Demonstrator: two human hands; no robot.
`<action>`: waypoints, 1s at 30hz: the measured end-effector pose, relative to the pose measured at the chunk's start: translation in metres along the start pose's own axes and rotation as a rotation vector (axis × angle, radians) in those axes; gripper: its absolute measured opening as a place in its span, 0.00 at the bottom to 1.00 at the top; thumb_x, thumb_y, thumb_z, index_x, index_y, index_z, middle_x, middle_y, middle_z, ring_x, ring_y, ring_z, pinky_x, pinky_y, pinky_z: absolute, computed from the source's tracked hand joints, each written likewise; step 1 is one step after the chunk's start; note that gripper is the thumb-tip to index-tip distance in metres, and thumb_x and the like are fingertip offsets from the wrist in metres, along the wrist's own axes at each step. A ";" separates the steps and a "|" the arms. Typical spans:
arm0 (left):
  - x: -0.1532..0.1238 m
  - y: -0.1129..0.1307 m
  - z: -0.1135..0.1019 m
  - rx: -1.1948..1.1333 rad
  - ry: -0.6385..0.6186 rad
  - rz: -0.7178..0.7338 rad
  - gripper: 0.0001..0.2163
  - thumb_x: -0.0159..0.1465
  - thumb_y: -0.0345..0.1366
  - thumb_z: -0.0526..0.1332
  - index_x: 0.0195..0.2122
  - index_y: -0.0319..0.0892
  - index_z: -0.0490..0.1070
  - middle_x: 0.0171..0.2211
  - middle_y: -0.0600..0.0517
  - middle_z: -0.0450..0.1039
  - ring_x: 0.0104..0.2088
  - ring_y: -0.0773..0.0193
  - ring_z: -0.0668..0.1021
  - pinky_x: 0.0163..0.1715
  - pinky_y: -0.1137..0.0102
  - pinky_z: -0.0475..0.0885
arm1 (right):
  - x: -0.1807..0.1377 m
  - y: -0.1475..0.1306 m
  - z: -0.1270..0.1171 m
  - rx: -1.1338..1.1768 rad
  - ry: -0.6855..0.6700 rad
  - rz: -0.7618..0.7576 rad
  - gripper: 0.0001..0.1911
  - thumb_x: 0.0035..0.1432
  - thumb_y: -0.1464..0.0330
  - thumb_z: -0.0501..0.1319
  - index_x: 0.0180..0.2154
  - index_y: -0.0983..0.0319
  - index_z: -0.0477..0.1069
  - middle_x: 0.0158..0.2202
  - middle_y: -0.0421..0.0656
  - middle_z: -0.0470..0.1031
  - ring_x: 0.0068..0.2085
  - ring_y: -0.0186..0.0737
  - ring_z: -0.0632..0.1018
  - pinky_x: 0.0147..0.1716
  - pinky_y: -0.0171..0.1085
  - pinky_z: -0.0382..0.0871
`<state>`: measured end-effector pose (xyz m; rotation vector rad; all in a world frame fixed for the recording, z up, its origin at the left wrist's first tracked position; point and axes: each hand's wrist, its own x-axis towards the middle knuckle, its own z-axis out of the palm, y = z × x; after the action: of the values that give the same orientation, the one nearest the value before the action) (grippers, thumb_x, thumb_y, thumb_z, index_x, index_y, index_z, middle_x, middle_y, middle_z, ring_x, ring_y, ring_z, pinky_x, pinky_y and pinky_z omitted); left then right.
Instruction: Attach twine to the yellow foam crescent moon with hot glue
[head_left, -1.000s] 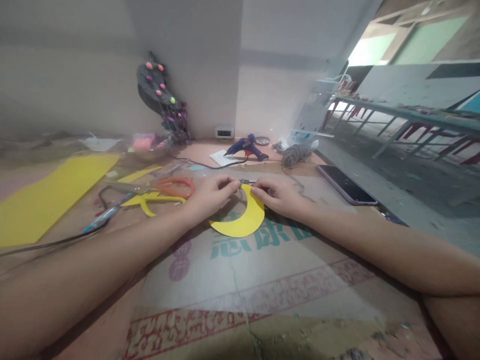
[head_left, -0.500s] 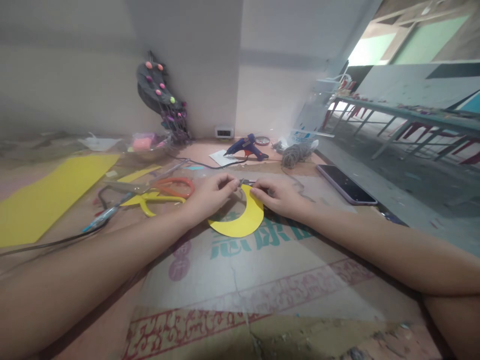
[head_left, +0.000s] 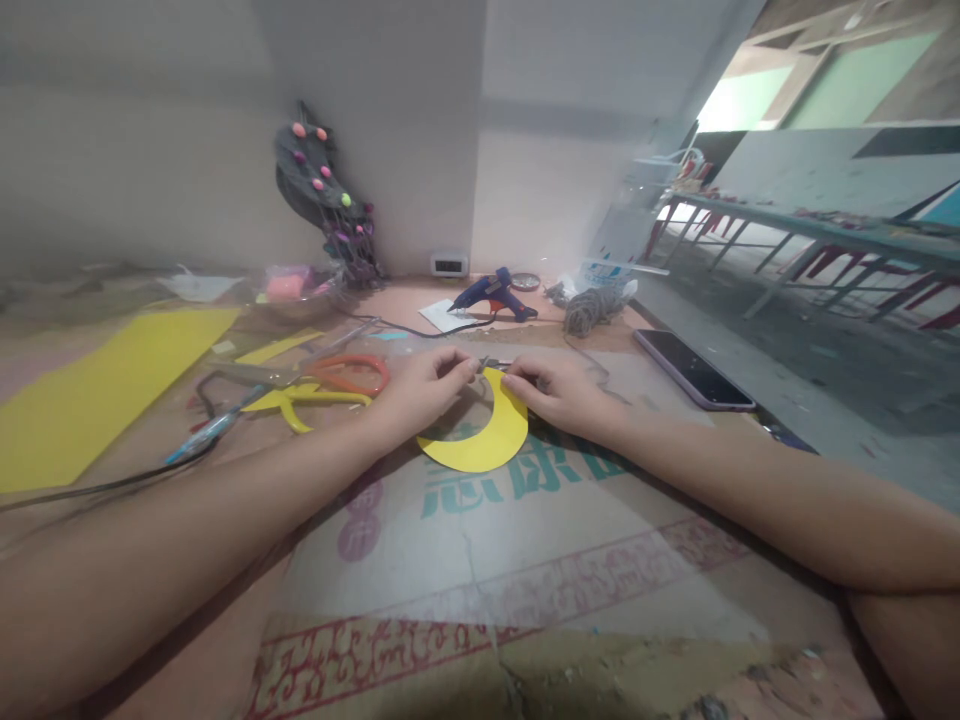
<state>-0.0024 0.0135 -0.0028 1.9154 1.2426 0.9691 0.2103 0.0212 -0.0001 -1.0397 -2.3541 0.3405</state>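
Observation:
A yellow crescent cut from paper or card [head_left: 480, 452] stands over the printed cardboard, its curve toward me. My right hand [head_left: 559, 392] pinches the crescent's upper right tip between thumb and fingers. Opposite it, my left hand [head_left: 429, 388] is closed in a pinch, and a bit of grey yarn [head_left: 484, 364] shows at its fingertips. The crescent's left tip is hidden behind my left hand. From a bundle of grey yarn [head_left: 596, 310], a thin strand runs down toward my right hand.
Left of me lie orange-handled scissors [head_left: 349, 374], yellow-handled scissors [head_left: 289, 403] and a yellow sheet [head_left: 112, 390]. A blue glue gun [head_left: 491, 293], a small clock [head_left: 448, 265] and a dark crescent decorated with pompoms [head_left: 304, 170] are at the back. A phone [head_left: 694, 370] lies at the right edge.
Almost nothing differs. The yellow crescent has shifted up very slightly, with both hands in the same pinch.

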 end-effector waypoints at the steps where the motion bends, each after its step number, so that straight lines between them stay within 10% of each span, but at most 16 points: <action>1: 0.000 0.001 0.000 0.005 -0.002 -0.001 0.16 0.65 0.49 0.55 0.35 0.40 0.72 0.30 0.52 0.75 0.28 0.65 0.74 0.26 0.73 0.65 | 0.000 0.000 0.000 0.001 -0.002 -0.003 0.14 0.64 0.62 0.53 0.32 0.63 0.71 0.29 0.42 0.74 0.30 0.35 0.72 0.30 0.33 0.61; 30: -0.003 0.002 0.001 -0.073 -0.025 -0.019 0.18 0.63 0.51 0.56 0.38 0.41 0.74 0.33 0.50 0.77 0.30 0.63 0.76 0.25 0.73 0.67 | 0.000 0.002 0.000 0.012 -0.019 0.009 0.14 0.64 0.62 0.52 0.32 0.62 0.72 0.29 0.42 0.75 0.31 0.36 0.72 0.30 0.34 0.61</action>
<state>-0.0016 0.0102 -0.0019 1.8508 1.1928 0.9645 0.2111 0.0229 -0.0012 -1.0467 -2.3624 0.3687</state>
